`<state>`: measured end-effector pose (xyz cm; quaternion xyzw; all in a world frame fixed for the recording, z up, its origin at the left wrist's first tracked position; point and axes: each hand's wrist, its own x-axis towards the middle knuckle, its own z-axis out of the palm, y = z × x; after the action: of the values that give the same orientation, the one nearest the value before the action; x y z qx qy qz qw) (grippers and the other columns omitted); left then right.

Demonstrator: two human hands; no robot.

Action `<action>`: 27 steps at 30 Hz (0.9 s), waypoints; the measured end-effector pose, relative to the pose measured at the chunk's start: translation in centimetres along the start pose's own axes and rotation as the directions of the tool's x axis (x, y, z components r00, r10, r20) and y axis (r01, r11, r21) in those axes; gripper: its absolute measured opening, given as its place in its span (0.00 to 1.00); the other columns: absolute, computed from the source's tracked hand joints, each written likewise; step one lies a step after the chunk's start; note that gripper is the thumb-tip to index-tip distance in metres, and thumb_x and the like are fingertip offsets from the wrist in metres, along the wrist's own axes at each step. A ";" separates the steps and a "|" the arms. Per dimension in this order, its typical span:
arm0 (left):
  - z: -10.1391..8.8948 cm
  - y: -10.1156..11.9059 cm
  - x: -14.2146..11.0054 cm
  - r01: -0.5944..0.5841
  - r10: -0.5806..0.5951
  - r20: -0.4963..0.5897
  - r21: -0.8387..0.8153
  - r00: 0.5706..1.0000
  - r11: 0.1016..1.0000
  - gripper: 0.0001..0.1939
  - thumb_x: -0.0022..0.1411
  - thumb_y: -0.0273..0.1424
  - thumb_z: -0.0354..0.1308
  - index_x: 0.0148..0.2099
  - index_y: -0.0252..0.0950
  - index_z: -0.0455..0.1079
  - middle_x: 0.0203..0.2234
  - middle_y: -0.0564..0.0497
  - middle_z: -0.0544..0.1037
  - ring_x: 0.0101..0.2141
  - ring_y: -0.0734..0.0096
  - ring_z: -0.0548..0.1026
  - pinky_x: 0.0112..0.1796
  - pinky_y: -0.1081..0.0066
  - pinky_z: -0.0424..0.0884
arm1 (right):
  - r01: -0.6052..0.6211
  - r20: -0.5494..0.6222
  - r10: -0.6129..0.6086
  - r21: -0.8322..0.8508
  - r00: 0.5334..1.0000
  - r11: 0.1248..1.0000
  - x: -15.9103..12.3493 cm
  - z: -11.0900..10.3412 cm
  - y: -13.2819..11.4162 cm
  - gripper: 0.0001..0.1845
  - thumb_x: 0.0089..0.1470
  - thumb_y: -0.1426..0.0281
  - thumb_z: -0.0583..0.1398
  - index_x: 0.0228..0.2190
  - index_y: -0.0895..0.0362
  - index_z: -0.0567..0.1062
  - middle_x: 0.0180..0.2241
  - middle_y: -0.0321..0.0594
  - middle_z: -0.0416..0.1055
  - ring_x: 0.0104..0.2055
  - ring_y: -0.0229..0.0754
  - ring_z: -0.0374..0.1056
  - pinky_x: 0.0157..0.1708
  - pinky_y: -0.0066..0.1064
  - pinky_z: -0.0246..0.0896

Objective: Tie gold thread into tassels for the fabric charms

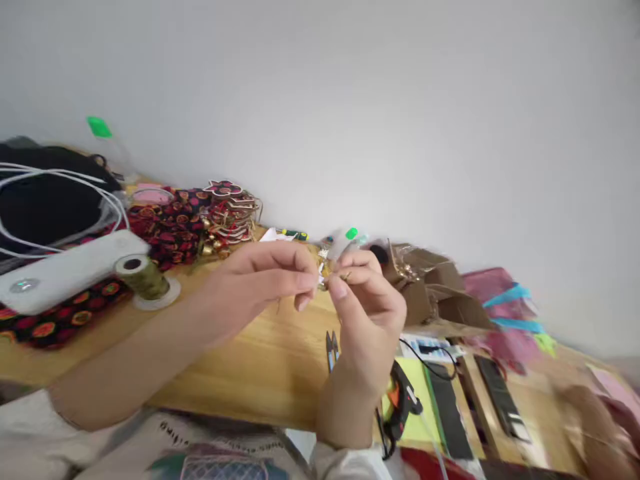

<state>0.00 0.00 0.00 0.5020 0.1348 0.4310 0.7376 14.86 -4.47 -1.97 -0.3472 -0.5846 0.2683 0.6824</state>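
Above the middle of the wooden table, my two hands are raised close together. In my right hand, thumb and forefinger pinch a small, thin gold-coloured piece; blur and the fingers hide its full shape. The fingertips of my left hand are pressed together just beside it. Whatever they hold is too small to name. A faint thread-like end hangs below the left fingers. To the left stands a spool of olive thread on a white base.
Left are a white box-like device, patterned fabric and a pile of hanging ornaments. Right are open cardboard boxes, a glue gun on yellow paper, and a pointed two-tipped tool. Another person's hand is far right.
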 end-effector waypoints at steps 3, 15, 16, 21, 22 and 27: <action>-0.1 0.2 0.0 -0.005 0.005 0.001 0.018 1.000 1.000 0.08 0.55 0.23 0.61 0.23 0.35 0.73 0.18 0.56 0.69 0.23 0.78 0.66 0.27 0.79 0.63 | 0.005 -0.001 -0.005 -0.036 1.000 0.999 -0.1 0.0 -0.2 0.10 0.53 0.80 0.65 0.33 0.52 0.80 0.35 0.33 0.69 0.41 0.34 0.66 0.45 0.30 0.62; -0.1 0.6 -0.1 -0.003 0.006 -0.025 0.096 1.000 0.995 0.09 0.52 0.22 0.61 0.22 0.34 0.72 0.17 0.56 0.69 0.23 0.79 0.65 0.26 0.79 0.63 | 0.039 0.030 -0.034 -0.158 0.999 0.987 -0.1 -0.1 -0.7 0.09 0.53 0.80 0.64 0.31 0.54 0.79 0.33 0.34 0.70 0.38 0.35 0.66 0.38 0.30 0.62; -0.1 0.7 0.0 -0.005 0.008 -0.031 0.103 0.999 0.995 0.09 0.52 0.22 0.60 0.21 0.34 0.72 0.17 0.56 0.69 0.22 0.79 0.65 0.26 0.79 0.63 | 0.034 0.045 -0.027 -0.166 0.999 0.986 -0.1 -0.1 -0.8 0.09 0.53 0.80 0.63 0.31 0.54 0.78 0.32 0.34 0.71 0.38 0.35 0.67 0.38 0.30 0.62; 0.0 0.8 0.1 -0.018 0.024 -0.052 0.120 0.998 0.993 0.08 0.51 0.21 0.59 0.21 0.34 0.72 0.17 0.56 0.69 0.22 0.79 0.66 0.26 0.79 0.63 | 0.000 0.084 0.015 -0.171 0.996 0.985 -0.3 -0.4 -1.0 0.07 0.56 0.77 0.63 0.32 0.53 0.78 0.34 0.34 0.72 0.38 0.36 0.68 0.36 0.30 0.62; 0.0 0.7 0.1 -0.025 0.031 -0.050 0.130 0.998 0.991 0.09 0.51 0.21 0.59 0.21 0.34 0.71 0.17 0.57 0.69 0.22 0.80 0.66 0.26 0.79 0.63 | -0.013 0.079 0.026 -0.161 0.997 0.987 -0.3 -0.4 -1.0 0.06 0.57 0.76 0.63 0.32 0.53 0.77 0.33 0.34 0.72 0.37 0.36 0.67 0.36 0.30 0.62; -0.1 0.6 -0.1 -0.027 0.043 -0.077 0.202 0.996 0.979 0.09 0.53 0.22 0.58 0.22 0.36 0.70 0.17 0.57 0.69 0.23 0.80 0.66 0.28 0.79 0.63 | -0.127 0.036 0.134 -0.153 0.990 0.980 -0.7 -0.5 -0.8 0.02 0.58 0.72 0.64 0.33 0.53 0.77 0.28 0.33 0.73 0.31 0.35 0.66 0.32 0.30 0.62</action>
<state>-0.37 0.04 0.45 0.5583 0.1987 0.4481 0.6694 15.15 -5.62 -1.79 -0.4291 -0.5948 0.2753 0.6215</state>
